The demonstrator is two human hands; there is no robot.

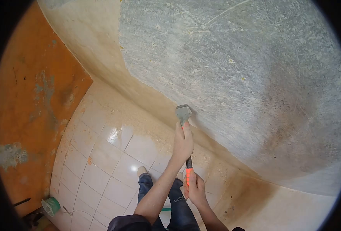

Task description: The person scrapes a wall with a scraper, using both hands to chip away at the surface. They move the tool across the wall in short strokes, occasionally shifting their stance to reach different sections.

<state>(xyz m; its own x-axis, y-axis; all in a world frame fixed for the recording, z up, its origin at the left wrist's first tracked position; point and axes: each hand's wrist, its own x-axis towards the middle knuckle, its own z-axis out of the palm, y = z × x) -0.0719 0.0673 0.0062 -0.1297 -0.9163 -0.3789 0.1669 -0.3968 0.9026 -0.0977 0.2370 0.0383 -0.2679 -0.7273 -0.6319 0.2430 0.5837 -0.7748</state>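
A long-handled scraper point(184, 112) has its wide grey blade against the wall, at the lower edge of a rough grey scraped area point(224, 69). My left hand point(183, 142) is closed round the upper part of the tool, just below the blade. Further down, my right hand point(195, 188) grips the orange and black handle point(189, 175). Beside the grey area runs a strip of beige wall coating point(147, 96).
Pale floor tiles point(101, 169) with dust and crumbs lie below, where my feet stand. An orange panel point(31, 96) with worn patches is at the left. A green round container point(51, 206) sits at the lower left, near a thin wire.
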